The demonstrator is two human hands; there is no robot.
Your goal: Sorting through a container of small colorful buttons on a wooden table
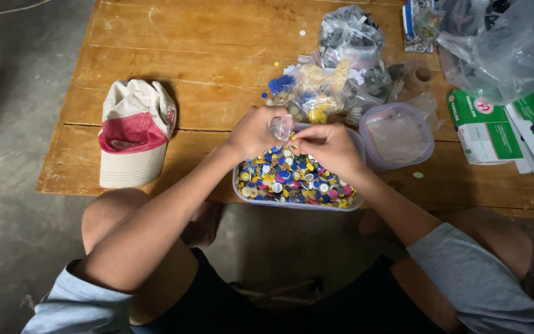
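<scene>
While both hands — left [256,130], right [329,145] — pinch a small clear bag [281,127] over the button tub [296,205], I note the risk: a loose grip spills buttons onto the desk [193,55].

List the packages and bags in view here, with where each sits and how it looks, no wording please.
Cardboard boxes: table's right edge, flat, white and green with a red round mark.
Large plastic bag: top right, clear, crumpled.
Small filled bags: table middle, behind the hands, clear, heaped.
Small clear bag: held between left hand and right hand.
Printed packet: top edge, blue and white.
</scene>
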